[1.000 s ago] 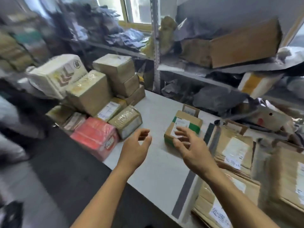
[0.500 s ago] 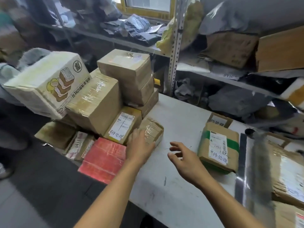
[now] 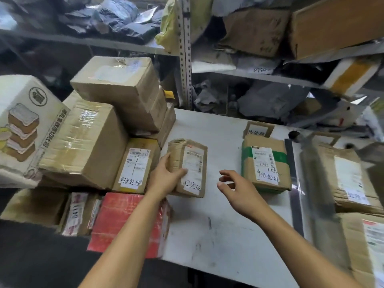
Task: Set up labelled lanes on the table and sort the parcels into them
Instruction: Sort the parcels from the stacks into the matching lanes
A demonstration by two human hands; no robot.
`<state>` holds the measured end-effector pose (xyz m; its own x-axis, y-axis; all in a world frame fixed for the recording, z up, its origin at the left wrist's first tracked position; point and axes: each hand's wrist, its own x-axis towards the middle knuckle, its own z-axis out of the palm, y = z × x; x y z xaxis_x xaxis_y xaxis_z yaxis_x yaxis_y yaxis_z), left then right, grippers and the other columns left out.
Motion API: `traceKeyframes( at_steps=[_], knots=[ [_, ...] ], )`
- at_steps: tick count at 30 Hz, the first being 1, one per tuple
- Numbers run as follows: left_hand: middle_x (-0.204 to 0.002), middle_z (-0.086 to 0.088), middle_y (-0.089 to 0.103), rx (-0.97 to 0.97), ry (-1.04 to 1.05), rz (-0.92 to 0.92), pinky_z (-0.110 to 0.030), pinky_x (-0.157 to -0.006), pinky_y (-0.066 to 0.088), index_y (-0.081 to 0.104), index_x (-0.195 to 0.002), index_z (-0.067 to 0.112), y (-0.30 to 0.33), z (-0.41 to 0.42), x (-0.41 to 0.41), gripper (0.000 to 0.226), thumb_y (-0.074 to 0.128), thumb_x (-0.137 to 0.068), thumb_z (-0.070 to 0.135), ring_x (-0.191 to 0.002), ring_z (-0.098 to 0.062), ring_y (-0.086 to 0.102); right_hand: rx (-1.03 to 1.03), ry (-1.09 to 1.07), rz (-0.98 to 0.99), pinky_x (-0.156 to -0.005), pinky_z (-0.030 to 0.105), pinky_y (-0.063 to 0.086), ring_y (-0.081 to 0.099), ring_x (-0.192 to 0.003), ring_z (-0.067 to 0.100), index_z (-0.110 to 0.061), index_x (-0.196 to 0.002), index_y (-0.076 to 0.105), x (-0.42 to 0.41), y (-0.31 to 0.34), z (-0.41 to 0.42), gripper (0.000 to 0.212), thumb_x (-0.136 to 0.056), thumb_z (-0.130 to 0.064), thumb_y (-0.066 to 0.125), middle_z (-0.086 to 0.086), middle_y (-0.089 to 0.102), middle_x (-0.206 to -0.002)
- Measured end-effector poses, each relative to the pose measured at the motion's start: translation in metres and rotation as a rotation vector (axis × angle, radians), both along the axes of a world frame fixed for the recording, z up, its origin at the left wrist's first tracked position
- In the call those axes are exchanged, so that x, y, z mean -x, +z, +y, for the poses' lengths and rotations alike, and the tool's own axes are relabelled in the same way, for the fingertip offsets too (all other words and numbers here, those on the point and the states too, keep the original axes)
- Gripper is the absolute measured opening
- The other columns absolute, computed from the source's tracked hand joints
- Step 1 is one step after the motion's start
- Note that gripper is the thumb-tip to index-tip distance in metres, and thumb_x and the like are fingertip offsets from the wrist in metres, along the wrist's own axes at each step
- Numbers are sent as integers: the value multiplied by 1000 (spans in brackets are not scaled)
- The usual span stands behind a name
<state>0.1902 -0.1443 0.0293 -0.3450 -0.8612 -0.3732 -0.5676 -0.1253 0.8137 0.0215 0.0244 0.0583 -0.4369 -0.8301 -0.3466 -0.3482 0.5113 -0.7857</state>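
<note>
A person's left hand (image 3: 166,178) grips a small brown parcel (image 3: 188,167) by its left side, thumb across the shipping label and the other fingers hidden behind, on a white surface (image 3: 218,231) in a cluttered parcel room. The parcel, marked 已完成 on a white tag, stands at the right edge of a heap of boxes stacked along the surface's left end: a yellow-sided carton (image 3: 136,165) tagged 待处理 just beside it, a larger taped brown box (image 3: 87,142) further left, a white printed carton (image 3: 22,129) at the far left, and a red parcel (image 3: 126,223) overhanging the near edge. The right hand (image 3: 239,190) hovers above the surface, fingers spread, loosely curled and holding nothing, between the held parcel and a green-banded parcel (image 3: 266,163) also tagged 待处理. That parcel lies below a cardboard lane label (image 3: 257,129) reading 待处理, near the surface's back edge. A dark tape strip (image 3: 293,183) runs front to back just right of it, with further brown parcels (image 3: 349,177) packed beyond the strip. Bare white surface lies open between the two hands and toward the near edge. Metal shelving (image 3: 185,50) crammed with grey mailbags and cartons rises behind
</note>
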Motion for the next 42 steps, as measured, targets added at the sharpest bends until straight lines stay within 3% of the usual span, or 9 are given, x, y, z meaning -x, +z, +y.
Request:
traceKeyframes(
  at_steps=[3, 5, 8, 10, 15, 20, 26, 38, 42],
  knots=[
    [-112, -7, 74, -214, 32, 309, -40, -78, 60, 43, -146, 33, 19, 13, 10, 72, 77, -83, 25, -93, -25, 74, 32, -87, -58, -74, 15, 43, 54, -100, -4, -31, -145, 43, 3, 1, 4, 49, -99, -47, 53, -18, 51, -130],
    [-108, -5, 76, -308, -21, 450, -32, -70, 60, 50, -141, 32, 31, 27, 19, 59, 71, -87, 23, -94, -25, 74, 78, -156, -188, -83, 21, 49, 55, -111, 4, -32, -149, 37, 8, 4, 11, 56, -99, -52, 50, -17, 50, -134],
    [-115, 0, 74, -350, -143, 516, -29, -73, 59, 55, -137, 33, 46, 58, 37, 47, 64, -92, 27, -102, -23, 72, 224, -212, -499, -93, 39, 57, 65, -116, 12, -38, -142, 45, 18, 9, 29, 50, -96, -51, 57, -9, 64, -134],
    [-116, 2, 74, -355, -199, 524, -28, -73, 59, 55, -136, 36, 51, 80, 50, 43, 62, -93, 31, -104, -21, 72, 277, -216, -565, -88, 31, 58, 67, -112, 8, -45, -131, 52, 27, 12, 47, 49, -84, -56, 64, -13, 69, -126],
    [-122, 12, 70, -346, -309, 467, -31, -90, 57, 52, -137, 45, 46, 142, 74, 48, 57, -89, 53, -110, -12, 68, 285, -308, -659, -75, 21, 57, 71, -107, 12, -34, -128, 61, 43, 3, 107, 53, -79, -54, 65, -7, 73, -119],
    [-122, 16, 69, -367, -390, 411, -26, -89, 56, 47, -140, 44, 40, 194, 88, 54, 55, -89, 56, -110, -9, 68, 235, -386, -689, -78, 29, 59, 72, -105, 19, -26, -128, 61, 50, -11, 166, 47, -85, -44, 62, 0, 75, -115],
    [-118, 11, 72, -368, -396, 421, -28, -83, 59, 50, -139, 38, 48, 245, 127, 55, 57, -86, 53, -106, -14, 70, 269, -434, -616, -81, 24, 58, 73, -103, 17, -22, -125, 62, 83, -3, 220, 24, -101, -23, 57, -3, 76, -111],
    [-118, 5, 73, -433, -529, 550, -27, -76, 59, 51, -139, 32, 66, 315, 214, 58, 65, -84, 46, -105, -19, 71, 460, -595, -492, -86, 30, 58, 70, -111, 23, -21, -133, 60, 149, 36, 309, 59, -79, -40, 72, 3, 73, -121],
    [-121, 6, 71, -456, -647, 579, -30, -82, 59, 52, -137, 38, 69, 347, 241, 49, 66, -90, 43, -107, -18, 70, 503, -689, -460, -95, 44, 54, 68, -114, 29, -20, -135, 59, 164, 45, 352, 50, -86, -28, 68, 9, 71, -124]
  ],
)
